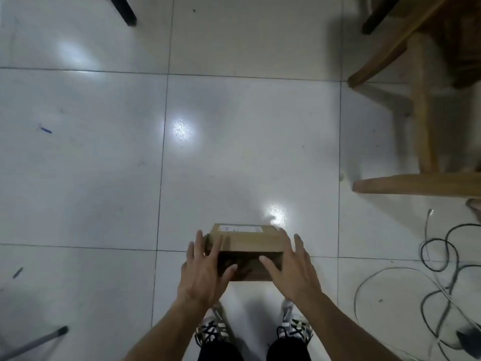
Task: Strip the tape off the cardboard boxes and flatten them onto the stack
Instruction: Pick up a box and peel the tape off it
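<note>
Brown cardboard box (246,250) sits between a person's hands above a white tiled floor (104,178), in front of their shoes. Left hand (205,272) and right hand (290,267) press its sides, fingers straight. It looks light and stiff; the side walls seem the best hold. Its white label (239,228) is unreadable. Cables (437,269) lie nearby.

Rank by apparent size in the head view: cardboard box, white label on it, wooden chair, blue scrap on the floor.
1. wooden chair, cut off by the frame
2. cardboard box
3. white label
4. blue scrap
</note>
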